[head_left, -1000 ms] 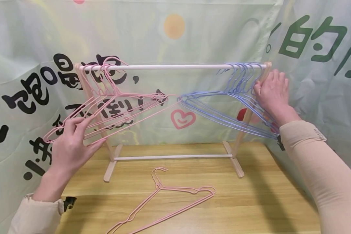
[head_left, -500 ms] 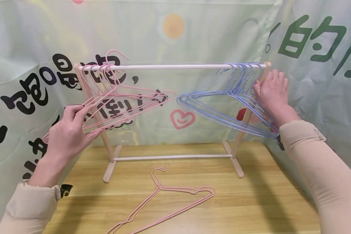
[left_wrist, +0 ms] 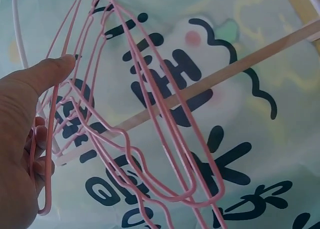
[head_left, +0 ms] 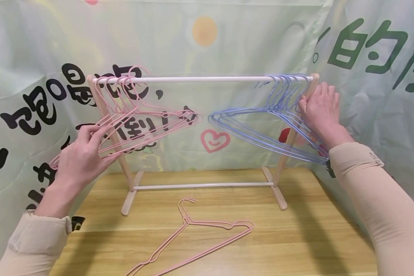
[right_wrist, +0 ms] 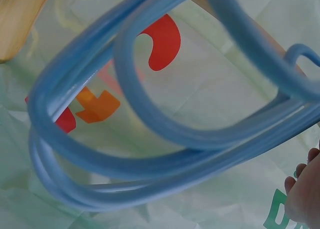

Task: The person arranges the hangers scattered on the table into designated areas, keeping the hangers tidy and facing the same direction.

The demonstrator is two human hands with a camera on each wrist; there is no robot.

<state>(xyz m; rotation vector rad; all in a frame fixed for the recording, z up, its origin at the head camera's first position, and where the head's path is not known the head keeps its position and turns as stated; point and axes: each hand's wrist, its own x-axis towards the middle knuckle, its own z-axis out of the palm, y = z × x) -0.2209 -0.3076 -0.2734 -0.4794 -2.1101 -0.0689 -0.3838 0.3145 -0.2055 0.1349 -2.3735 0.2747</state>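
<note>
In the head view, my left hand point(head_left: 82, 159) pinches a pink wire clothes hanger point(left_wrist: 50, 139) by its left end; the left wrist view shows the thumb over the wire and the fingers curled behind. Its hook stands a little above the white top rod point(head_left: 207, 79) of a wooden rack, and I cannot tell whether it touches. Several other pink hangers point(head_left: 165, 114) hang on the rod's left. At the right, my right hand point(head_left: 320, 111) grips the upper part of the rack's right post point(head_left: 286, 153), beside several hanging blue hangers point(right_wrist: 150, 164).
Pink hangers point(head_left: 210, 223) lie stacked on the wooden table point(head_left: 248, 253) in front of the rack. A lower white bar point(head_left: 203, 185) joins the rack's feet. Printed cloth point(head_left: 207, 50) hangs behind and on both sides.
The left hand moved slightly left and away from the hanging hangers with its pink hanger. The hook rose above the rod, then came down partway. The right hand stayed in place.
</note>
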